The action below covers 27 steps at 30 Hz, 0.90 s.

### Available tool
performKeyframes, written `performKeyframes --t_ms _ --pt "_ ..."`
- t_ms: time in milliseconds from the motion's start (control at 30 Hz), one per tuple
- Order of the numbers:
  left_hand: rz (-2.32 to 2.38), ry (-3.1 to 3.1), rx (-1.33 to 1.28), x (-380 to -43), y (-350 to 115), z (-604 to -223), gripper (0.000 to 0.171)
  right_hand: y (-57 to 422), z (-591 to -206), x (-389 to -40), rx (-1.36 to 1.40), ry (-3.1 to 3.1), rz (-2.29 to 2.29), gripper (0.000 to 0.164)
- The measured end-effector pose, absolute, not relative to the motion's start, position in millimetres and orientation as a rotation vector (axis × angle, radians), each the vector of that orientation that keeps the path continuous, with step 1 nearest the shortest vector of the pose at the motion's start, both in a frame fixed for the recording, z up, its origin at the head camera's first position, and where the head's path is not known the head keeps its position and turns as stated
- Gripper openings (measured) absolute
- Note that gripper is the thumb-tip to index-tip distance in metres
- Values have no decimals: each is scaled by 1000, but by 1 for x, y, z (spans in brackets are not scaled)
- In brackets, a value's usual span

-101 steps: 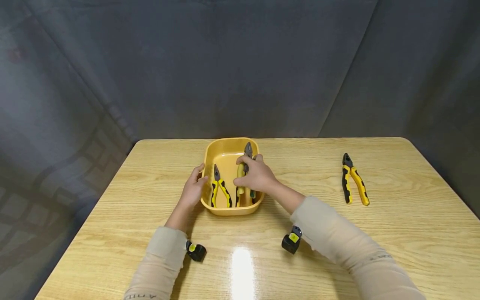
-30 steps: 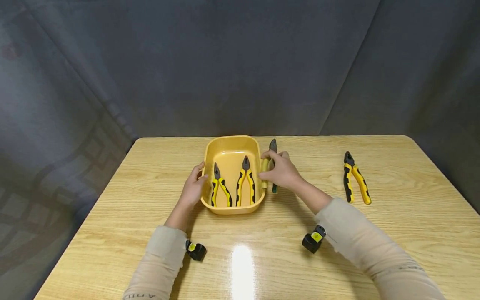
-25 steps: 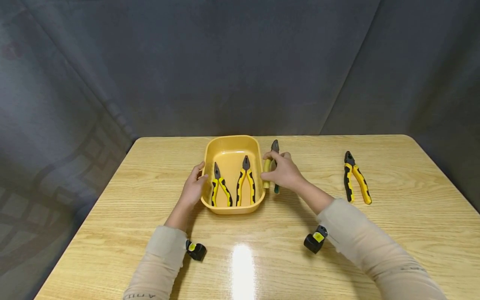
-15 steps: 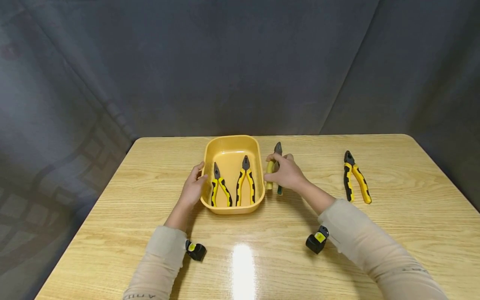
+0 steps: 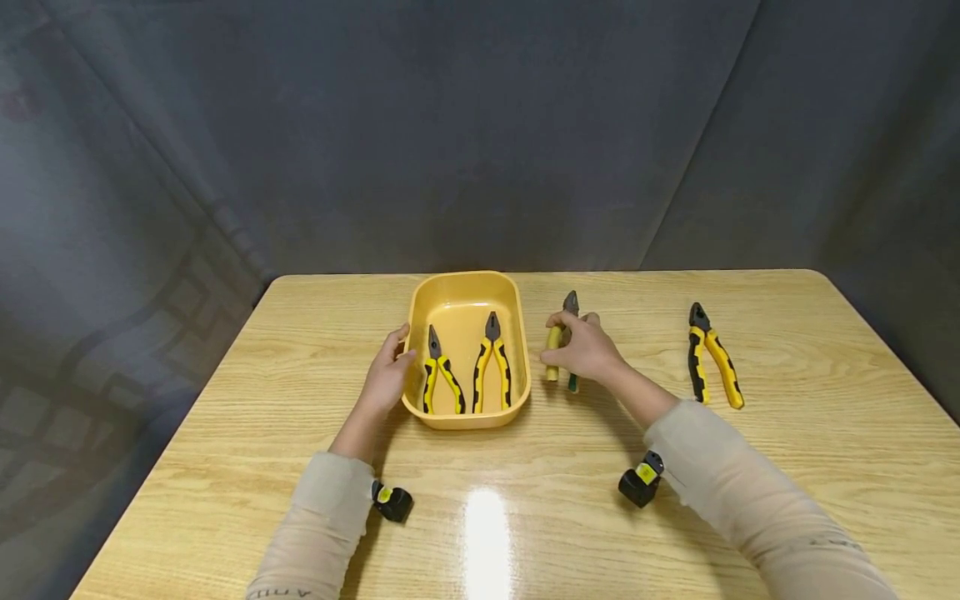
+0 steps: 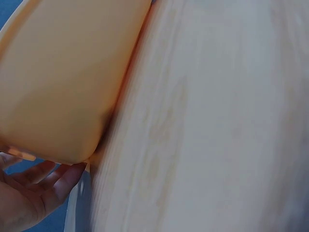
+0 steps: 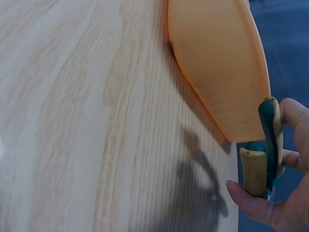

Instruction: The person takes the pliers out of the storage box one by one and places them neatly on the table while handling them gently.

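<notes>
My right hand pinches diagonal-looking pliers with dull yellow and green handles, just right of the yellow plastic tray. Their dark head points away from me, and the hand partly hides the handles. In the right wrist view, the pliers are off the table, with their shadow below. My left hand holds the tray's left side, thumb at the rim and fingers along the outer wall. Inside the tray lie needle-nose pliers on the left and combination pliers on the right, both yellow and black.
Another yellow-and-black pair of pliers lies on the wooden table at the right. A dark curtain hangs behind the table's far edge. Each wrist carries a small black camera.
My right hand has lifted the yellow-and-green pliers out of the tray, over its right side, and carried them further right. Combination pliers beneath came into view. The left hand stays at the tray.
</notes>
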<state>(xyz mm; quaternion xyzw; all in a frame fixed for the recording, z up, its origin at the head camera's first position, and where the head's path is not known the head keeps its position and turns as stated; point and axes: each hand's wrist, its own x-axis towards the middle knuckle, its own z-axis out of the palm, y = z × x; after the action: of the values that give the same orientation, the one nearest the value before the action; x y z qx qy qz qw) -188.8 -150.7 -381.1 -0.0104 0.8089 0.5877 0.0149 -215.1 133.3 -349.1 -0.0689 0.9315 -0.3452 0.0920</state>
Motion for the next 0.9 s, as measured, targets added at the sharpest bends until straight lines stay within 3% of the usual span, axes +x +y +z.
performKeyframes --t_ms 900 --pt "1799 2521 -50 -189 -151 -380 46 159 -364 -218 -133 2759 -961 58"
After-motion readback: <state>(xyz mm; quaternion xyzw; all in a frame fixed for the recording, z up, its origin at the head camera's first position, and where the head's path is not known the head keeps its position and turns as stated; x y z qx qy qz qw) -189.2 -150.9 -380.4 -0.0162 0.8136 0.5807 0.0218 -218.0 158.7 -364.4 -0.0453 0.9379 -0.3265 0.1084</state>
